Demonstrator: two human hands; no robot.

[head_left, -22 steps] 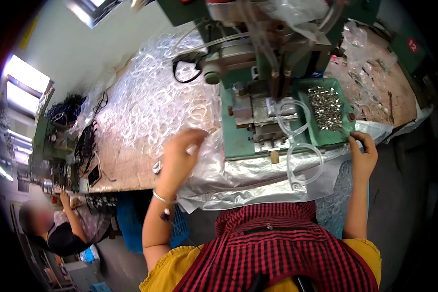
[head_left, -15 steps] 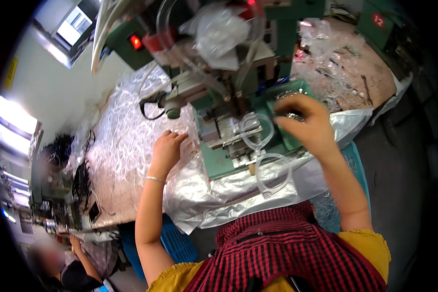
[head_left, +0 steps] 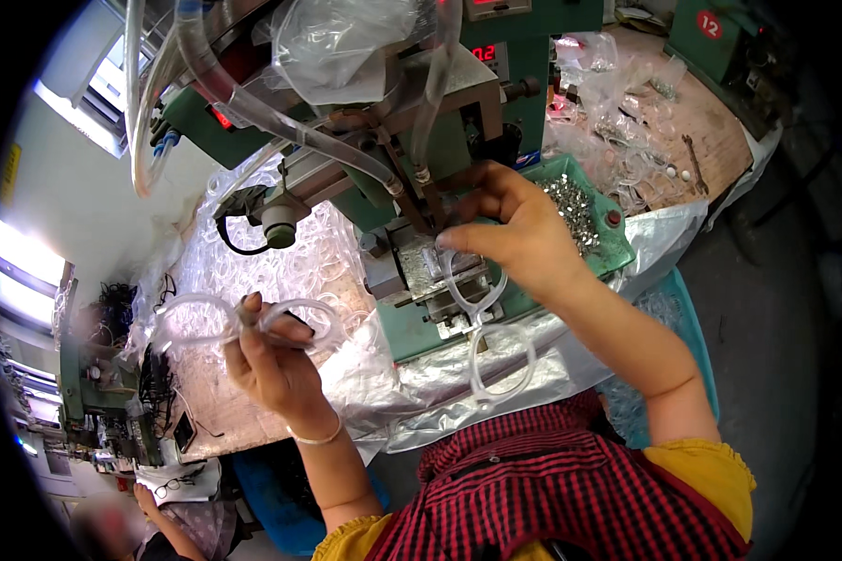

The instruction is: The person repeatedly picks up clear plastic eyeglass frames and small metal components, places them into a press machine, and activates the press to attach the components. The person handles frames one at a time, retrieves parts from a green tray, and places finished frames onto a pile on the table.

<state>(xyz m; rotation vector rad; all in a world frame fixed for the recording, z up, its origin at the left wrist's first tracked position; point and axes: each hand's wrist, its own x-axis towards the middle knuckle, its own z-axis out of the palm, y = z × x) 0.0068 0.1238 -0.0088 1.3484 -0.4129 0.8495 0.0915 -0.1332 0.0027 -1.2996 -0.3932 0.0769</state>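
My left hand pinches a clear plastic glasses frame near its bridge, holding it raised over the left side of the table. A second clear glasses frame sits at the metal fixture of a green bench machine, one rim hanging over the near edge. Beside that fixture, under the machine's head, is my right hand, thumb and fingers drawn together by the upper rim. Whatever is between those fingertips is too small to make out.
Right of the fixture stands a green tray of small shiny metal parts. A heap of clear frames covers the table to the left. Clear hoses and a plastic bag hang on the machine. A co-worker sits at lower left.
My left hand has come away from the heap toward me, now with a glasses frame in it. My right hand has moved left from the parts tray to the fixture.
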